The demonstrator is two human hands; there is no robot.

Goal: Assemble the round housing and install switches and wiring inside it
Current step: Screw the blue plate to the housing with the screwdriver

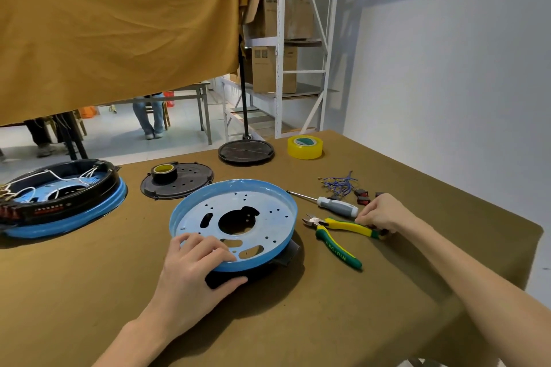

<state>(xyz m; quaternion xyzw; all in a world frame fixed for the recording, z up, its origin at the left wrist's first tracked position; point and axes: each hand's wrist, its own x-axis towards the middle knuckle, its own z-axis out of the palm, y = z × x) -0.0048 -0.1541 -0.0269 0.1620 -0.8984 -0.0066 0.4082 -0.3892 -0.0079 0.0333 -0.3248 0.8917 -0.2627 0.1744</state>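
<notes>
At the near rim of the blue round housing plate (235, 217), the left hand (193, 265) has its grip closed on the edge: fingers curl over the rim onto the pale inner face, thumb pressing on the black part (286, 253) underneath. The plate sits tilted on that black part, near the middle of the brown table (89, 292). To its right, the right hand (381, 213) pinches something small and dark at the handle end of the yellow-green cutting pliers (337, 235); what it pinches is too small to tell. The pliers lie just beside the plate, with a grey-handled screwdriver (334, 204) just behind them, its shaft pointing at the plate's rim. Behind the right hand lie small dark switches (362, 197) and a tangle of blue wires (340, 183). Farther back stand a yellow tape roll (305, 147) and a black round stand base (246, 152). Behind the plate lies a black perforated disc (179, 185) carrying a small black-and-yellow tape roll (164, 172). At the left edge sits another housing (59, 199), black ring on blue, white wires inside.
</notes>
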